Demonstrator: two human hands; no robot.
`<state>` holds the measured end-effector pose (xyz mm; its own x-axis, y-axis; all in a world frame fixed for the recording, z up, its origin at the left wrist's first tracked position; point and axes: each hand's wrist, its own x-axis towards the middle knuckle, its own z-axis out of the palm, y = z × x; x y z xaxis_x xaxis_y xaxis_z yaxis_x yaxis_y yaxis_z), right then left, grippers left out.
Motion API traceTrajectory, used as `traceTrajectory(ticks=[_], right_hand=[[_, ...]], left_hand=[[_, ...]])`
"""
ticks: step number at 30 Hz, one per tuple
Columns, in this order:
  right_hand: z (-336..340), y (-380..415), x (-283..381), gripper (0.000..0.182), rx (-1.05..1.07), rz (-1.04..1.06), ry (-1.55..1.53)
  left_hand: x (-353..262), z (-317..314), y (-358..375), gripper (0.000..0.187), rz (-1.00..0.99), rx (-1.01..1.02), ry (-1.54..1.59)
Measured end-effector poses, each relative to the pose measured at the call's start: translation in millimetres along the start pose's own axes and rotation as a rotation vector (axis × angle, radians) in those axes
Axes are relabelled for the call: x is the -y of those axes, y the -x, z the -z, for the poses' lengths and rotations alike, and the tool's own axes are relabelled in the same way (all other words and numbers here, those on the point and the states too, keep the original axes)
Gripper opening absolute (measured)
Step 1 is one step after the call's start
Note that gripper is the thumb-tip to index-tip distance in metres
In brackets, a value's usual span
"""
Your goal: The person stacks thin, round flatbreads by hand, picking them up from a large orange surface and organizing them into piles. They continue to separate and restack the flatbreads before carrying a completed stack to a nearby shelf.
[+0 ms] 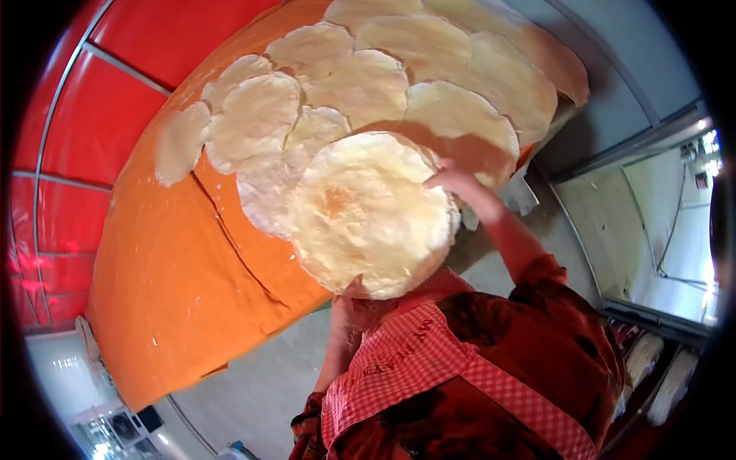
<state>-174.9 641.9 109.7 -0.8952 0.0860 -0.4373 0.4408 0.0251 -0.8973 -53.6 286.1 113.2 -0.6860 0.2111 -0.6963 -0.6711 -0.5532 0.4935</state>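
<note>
A thick stack of round, pale flatbreads (376,218) is between my two hands, in front of the apron, with a browned patch on its top one. My left hand (353,304) grips the stack's near edge, thumb on top and the fingers mostly hidden beneath. At the far right edge, my right hand (454,179) is closed on the rim, its fingers partly out of sight. Beyond the stack, several thin flatbreads (257,119) lie overlapping on an orange cloth (184,284). The stack covers part of the nearest ones.
The orange cloth covers a large table with a curved look, creased along one line and specked with flour. Red panels (100,100) in a metal frame stand to the left. On the right is a pale wall (613,69) beside a bright window-like opening (667,222).
</note>
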Motion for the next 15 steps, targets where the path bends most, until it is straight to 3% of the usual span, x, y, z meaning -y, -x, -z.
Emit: traceTrajectory(ticks=[2,3,6,7,10,13,15], right_hand=[[17,21,37,0.041,0.042,0.143,0.047],[24,46,72,0.042,0.031,0.177,0.089],[36,105,157,0.039,-0.026,0.158,0.254],[35,121,181,0.041,-0.036,0.224,0.372],[31,139,229,0.044,-0.069,0.345,0.698],[8,144,263,0.045,-0.091,0.406,0.429],[-17,130,254,0.040,-0.254,0.501,0.293]], left_hand=[[-25,-55,35,0.043,0.105,0.024,0.019],[-12,-21,13,0.040,0.230,0.115,0.068],[-34,-62,31,0.043,0.292,0.203,-0.014],[-38,-70,29,0.040,0.260,0.201,-0.045],[-66,-73,13,0.028,0.269,0.462,-0.144],[-119,-97,29,0.025,0.080,0.407,-0.139],[-166,-91,28,0.024,-0.079,0.343,-0.160]])
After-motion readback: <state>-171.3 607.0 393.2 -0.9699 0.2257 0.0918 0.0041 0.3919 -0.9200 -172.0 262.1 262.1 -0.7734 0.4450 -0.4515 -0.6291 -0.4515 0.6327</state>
